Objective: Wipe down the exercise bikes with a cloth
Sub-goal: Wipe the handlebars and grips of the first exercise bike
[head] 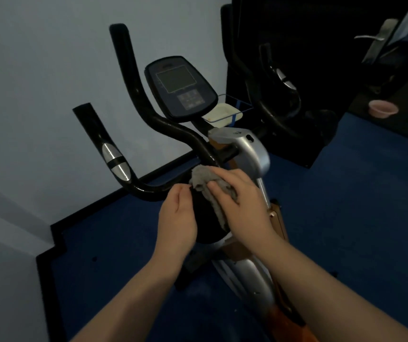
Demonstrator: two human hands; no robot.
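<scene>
An exercise bike with black handlebars, a dark console and a silver and orange frame stands in front of me. A grey cloth lies over a black rounded part of the bike, just below the handlebar junction. My right hand presses flat on the cloth. My left hand sits on the left side of that black part, and its fingertips pinch the cloth's left edge.
A light wall runs along the left and back, with a black skirting above the blue floor. A dark door with a metal handle is at the right. A pink bowl sits at the far right. A small tray rests behind the console.
</scene>
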